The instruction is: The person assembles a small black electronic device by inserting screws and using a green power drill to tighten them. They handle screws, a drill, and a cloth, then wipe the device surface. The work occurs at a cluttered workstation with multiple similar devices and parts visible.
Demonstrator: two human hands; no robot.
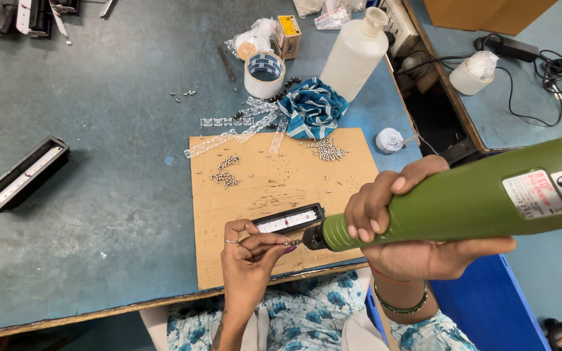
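Right hand (403, 218): we find it clamped round a green power screwdriver (463, 198), tip pointing left. Left hand (250, 255): fingertips pinched on a small screw (292, 243), held right at the tip. Black light strip (289, 220): lies on the brown board (255, 260), just beyond both hands, long axis running left to right, slightly tilted; the left hand is nearer. Beyond: screw heaps (328, 150), tape roll (265, 74), blue cloth (313, 107), white bottle (357, 55). A second strip (19, 175) lies well apart at left. The bit itself is too small for us to make out.
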